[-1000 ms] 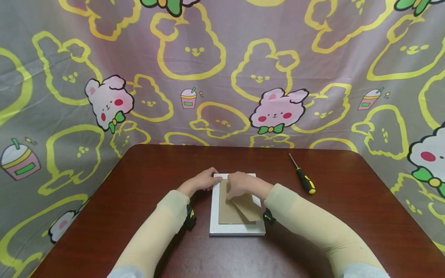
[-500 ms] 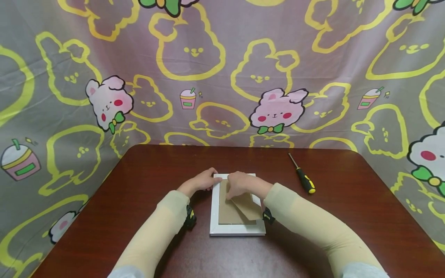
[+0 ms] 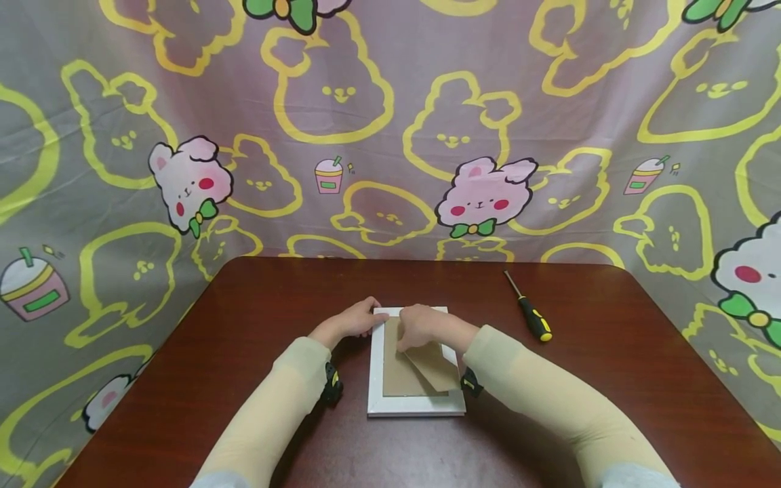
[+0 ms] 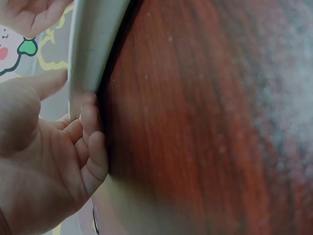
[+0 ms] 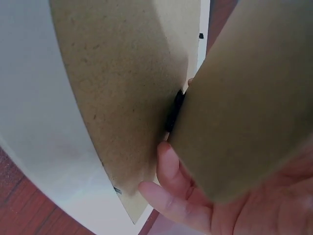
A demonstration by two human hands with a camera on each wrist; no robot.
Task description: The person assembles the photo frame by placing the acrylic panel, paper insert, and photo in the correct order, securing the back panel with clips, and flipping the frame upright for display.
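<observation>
Head view, frame: a white picture frame point(image 3: 416, 404) lies face down on the dark red-brown table point(image 3: 610, 379), near the middle, with its brown backing board point(image 3: 399, 376) facing up.
Head view, stand flap: a brown cardboard stand point(image 3: 434, 366) sits on the backing board, turned at an angle toward the frame's right side.
Head view, left hand: the left hand point(image 3: 349, 321) rests at the far left corner of the frame, its fingers curled on the edge.
Head view, right hand: the right hand point(image 3: 421, 325) lies on the far part of the backing board, at the top of the stand; from here I cannot tell how it grips.
Head view, other things: a screwdriver point(image 3: 529, 316) with black and yellow handle lies on the table to the right, well apart from the frame. A cartoon rabbit curtain point(image 3: 390, 122) hangs behind the table.
Left wrist view: the fingers point(image 4: 93, 142) are curled against the white frame edge point(image 4: 90, 44), touching it where it meets the table; the thumb is stretched out beside the edge.
Right wrist view: the fingers point(image 5: 168, 186) are curled under the stand point(image 5: 254, 107), holding it lifted off the backing board point(image 5: 122, 88); a small black hinge is seen between them.
</observation>
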